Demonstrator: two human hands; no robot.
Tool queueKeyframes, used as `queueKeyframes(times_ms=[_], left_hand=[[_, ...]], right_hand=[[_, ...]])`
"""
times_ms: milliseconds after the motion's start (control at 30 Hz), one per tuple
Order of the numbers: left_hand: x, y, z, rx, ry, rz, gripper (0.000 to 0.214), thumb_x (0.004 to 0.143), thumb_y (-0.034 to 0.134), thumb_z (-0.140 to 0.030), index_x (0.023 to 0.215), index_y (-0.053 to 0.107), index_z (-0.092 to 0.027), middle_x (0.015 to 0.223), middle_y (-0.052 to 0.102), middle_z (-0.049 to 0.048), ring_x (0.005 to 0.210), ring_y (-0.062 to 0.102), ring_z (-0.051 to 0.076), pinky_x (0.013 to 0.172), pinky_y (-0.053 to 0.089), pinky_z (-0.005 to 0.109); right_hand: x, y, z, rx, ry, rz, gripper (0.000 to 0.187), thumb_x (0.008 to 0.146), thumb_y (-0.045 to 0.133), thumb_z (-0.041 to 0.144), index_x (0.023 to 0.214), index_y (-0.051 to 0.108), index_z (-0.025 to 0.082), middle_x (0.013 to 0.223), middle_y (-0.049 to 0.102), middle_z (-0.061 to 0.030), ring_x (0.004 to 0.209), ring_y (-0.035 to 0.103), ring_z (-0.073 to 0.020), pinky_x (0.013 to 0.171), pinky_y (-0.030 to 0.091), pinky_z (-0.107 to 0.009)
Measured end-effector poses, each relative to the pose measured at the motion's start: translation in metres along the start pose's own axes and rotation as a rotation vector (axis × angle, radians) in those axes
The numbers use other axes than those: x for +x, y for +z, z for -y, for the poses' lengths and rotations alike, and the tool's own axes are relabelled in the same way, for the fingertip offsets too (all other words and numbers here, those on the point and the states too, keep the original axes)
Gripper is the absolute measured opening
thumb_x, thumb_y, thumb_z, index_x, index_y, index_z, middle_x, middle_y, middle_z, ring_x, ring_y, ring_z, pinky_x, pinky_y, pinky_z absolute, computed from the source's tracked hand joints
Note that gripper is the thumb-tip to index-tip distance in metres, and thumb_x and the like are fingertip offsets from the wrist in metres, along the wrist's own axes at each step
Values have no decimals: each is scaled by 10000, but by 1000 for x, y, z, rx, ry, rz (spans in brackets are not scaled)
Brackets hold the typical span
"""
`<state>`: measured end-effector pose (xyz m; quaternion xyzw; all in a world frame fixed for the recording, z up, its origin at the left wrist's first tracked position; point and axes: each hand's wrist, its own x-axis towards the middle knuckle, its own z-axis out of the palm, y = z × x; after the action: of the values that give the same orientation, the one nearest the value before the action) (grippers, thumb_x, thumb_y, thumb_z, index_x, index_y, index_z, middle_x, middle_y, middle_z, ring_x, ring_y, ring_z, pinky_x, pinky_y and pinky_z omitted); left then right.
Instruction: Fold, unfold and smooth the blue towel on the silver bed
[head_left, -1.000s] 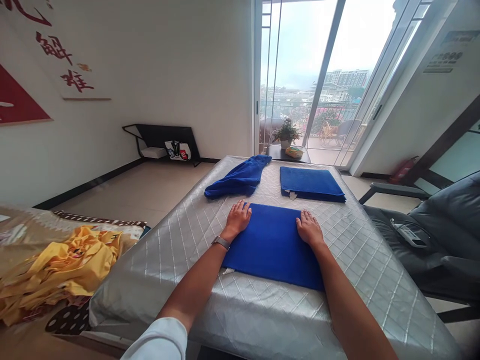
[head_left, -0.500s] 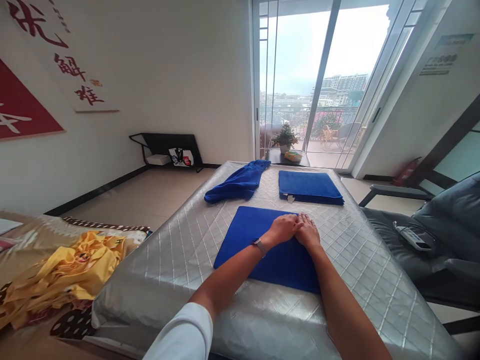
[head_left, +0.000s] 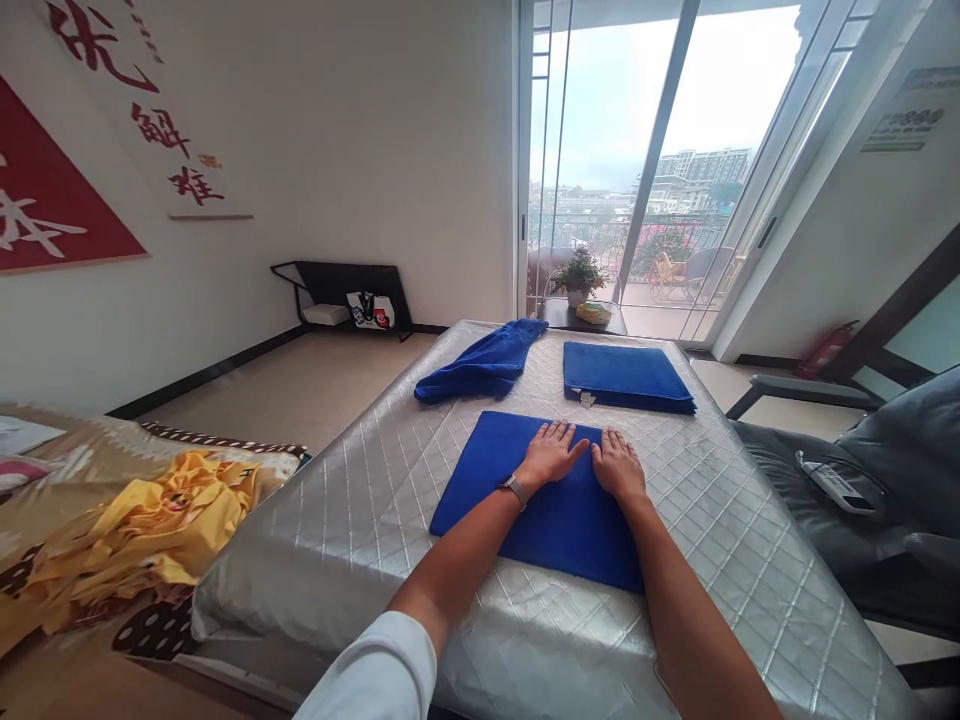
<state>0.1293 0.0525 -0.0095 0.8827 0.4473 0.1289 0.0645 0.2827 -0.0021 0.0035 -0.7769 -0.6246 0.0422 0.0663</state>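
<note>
Folded blue cloth [head_left: 574,525], lying flat on the silver quilted mattress [head_left: 735,540] directly before you, beneath both your hands. Your left hand [head_left: 553,457] rests palm down on its far half, fingers extended and thumb spread toward the other hand; your right hand [head_left: 619,466] lies just beside it, over the far right corner, fingers straight and close together. Neither grip is clamped on anything: each is unfurled, pressing or resting from above. The step in hand appears to be smoothing the folded surface; judged from this posture, the next move calls for level palms and light, even pressure, since a hard push could slide the cloth over the slick-looking cover. Having no nose or tip, the cloth is best oriented by its edges: the far edge faces the window [head_left: 592,130], and the near edge slants slightly down toward your right. Its long axis seems to run from side to side, though foreshortening leaves this uncertain, and your right arm hides most of the right edge. Beyond it, well apart from each other, lie a rumpled blue cloth [head_left: 484,365] to the left and a neat blue stack [head_left: 628,375] to the right.
</note>
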Motion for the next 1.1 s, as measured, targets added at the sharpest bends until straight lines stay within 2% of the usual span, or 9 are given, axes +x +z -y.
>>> queueKeyframes(times_ms=[233,333,567,867,967,1100], left_hand=[[-33,-27,89,98,-196,-12,738,1044,137,-606,1558,385,-139,1636,340,122,1529,270,251,1265,166,458],[-44,-31,113,133,-248,-52,753,1042,132,-609,1563,373,-122,1632,349,129,1527,275,260,1265,164,452],[-43,-26,117,107,-270,-76,791,1027,136,-645,1573,358,-117,1631,351,129,1534,255,267,1269,158,446],[-45,-32,134,56,-309,-66,798,1034,120,-623,1562,363,-77,1647,301,147,1533,256,274,1257,192,416],[-45,-32,134,55,-303,-73,809,1032,133,-627,1559,361,-57,1643,305,163,1531,259,281,1258,189,416],[-45,-31,133,52,-295,-88,793,1032,121,-625,1561,371,-91,1638,328,141,1527,272,275,1255,197,425]], right_hand=[[0,-1,-1,8,11,16,661,1033,171,378,1602,256,54,1685,215,-96,1553,170,-209,1253,120,-375],[0,-1,-1,1,17,22,663,1034,158,383,1605,250,57,1688,206,-92,1557,149,-201,1255,103,-372],[1,-1,-2,4,23,31,670,1036,142,392,1607,238,56,1692,190,-93,1558,139,-199,1256,99,-372],[3,0,-3,-44,18,22,663,1040,149,393,1606,247,63,1687,206,-108,1558,142,-199,1251,123,-372],[2,-4,-1,-79,20,27,659,1039,152,381,1603,250,55,1683,214,-119,1554,161,-202,1247,143,-378],[-8,-12,1,-154,-6,6,640,1038,182,352,1600,258,55,1680,219,-124,1554,165,-211,1253,121,-401]])
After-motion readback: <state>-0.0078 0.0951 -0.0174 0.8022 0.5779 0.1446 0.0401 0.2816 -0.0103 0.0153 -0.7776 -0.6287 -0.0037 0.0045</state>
